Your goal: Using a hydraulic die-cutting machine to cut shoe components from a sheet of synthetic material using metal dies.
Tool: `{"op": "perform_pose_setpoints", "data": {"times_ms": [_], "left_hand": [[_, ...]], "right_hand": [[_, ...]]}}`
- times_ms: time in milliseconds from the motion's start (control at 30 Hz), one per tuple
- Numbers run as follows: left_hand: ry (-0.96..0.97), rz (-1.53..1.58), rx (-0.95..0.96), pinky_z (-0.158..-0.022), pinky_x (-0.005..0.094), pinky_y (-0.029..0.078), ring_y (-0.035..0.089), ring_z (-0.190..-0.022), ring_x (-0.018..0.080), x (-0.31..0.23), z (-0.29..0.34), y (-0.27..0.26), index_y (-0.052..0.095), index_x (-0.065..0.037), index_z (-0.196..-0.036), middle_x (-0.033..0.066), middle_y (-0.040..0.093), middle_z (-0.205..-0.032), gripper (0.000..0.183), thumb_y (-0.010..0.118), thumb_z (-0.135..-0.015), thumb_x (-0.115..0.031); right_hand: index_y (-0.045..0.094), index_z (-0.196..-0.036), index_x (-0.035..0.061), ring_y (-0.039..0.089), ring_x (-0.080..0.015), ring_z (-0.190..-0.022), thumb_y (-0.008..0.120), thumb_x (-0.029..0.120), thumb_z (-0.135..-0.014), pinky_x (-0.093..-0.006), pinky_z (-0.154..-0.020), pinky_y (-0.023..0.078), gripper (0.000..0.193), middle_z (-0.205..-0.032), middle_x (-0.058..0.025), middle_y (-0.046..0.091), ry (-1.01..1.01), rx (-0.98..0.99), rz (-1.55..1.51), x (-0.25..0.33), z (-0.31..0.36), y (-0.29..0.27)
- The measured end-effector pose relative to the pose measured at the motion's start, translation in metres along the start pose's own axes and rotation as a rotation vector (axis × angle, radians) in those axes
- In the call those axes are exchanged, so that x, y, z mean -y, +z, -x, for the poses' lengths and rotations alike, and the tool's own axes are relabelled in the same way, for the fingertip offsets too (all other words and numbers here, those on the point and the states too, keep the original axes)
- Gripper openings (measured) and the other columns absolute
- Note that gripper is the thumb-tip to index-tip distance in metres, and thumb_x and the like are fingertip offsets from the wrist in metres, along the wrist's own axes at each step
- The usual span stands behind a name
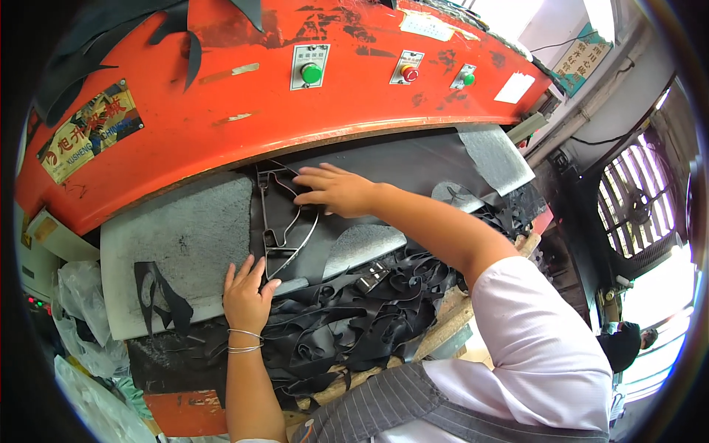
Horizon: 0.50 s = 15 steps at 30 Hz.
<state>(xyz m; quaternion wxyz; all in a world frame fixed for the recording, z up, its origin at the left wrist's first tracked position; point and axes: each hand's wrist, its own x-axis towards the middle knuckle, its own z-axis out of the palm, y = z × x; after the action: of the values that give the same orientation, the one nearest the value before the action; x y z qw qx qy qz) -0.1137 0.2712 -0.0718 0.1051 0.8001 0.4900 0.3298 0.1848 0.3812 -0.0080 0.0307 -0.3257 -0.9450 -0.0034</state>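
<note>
A metal cutting die [266, 214], a frame of thin curved steel strips with cross braces, lies on a sheet of black leather-like material [384, 166]. My left hand [247, 299] rests by the die's near left corner, fingers stretched out and apart, next to the sheet's edge. At the die's far right side is my right hand [343, 190], its fingers extended over the curved strip; whether they touch it I cannot tell. Beneath the sheet is a pale, worn cutting board [177, 229]. On its left part lies a black offcut [173, 303] with holes in it.
A red press beam [221, 111] spans the far side, with a green button [311, 73], a red button [410, 73] and a second green button [468, 79]. Black scraps [354, 317] heap along the board's near edge. Plastic bags [83, 299] hang at left. Another person [622, 345] is far right.
</note>
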Motion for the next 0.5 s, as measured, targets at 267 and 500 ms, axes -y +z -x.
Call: {"op": "perform_pose_setpoints", "data": {"times_ms": [267,500], "left_hand": [[-0.018,0.109,0.149,-0.110,0.0470,0.032,0.051,-0.125,0.0335,0.019,0.010,-0.014,0.066,0.001,-0.110,0.0161,0.063,-0.122,0.040,0.071,-0.080,-0.024],[-0.088,0.251,0.107,-0.109,0.0455,0.035,0.054,-0.122,0.0327,0.014,0.012,-0.012,0.061,-0.003,-0.120,0.0162,0.063,-0.121,0.047,0.073,-0.077,-0.014]], "right_hand": [[0.039,-0.142,0.0055,0.036,-0.0409,-0.134,0.069,0.038,-0.085,-0.0533,-0.110,0.028,0.072,-0.142,-0.0257,0.040,0.947,-0.410,-0.424,0.058,0.121,0.037],[0.033,-0.144,0.0050,0.026,-0.0477,-0.138,0.082,0.048,-0.067,-0.0557,-0.112,0.023,0.100,-0.143,-0.0369,0.029,0.692,-0.273,-0.494,0.141,0.016,0.035]]}}
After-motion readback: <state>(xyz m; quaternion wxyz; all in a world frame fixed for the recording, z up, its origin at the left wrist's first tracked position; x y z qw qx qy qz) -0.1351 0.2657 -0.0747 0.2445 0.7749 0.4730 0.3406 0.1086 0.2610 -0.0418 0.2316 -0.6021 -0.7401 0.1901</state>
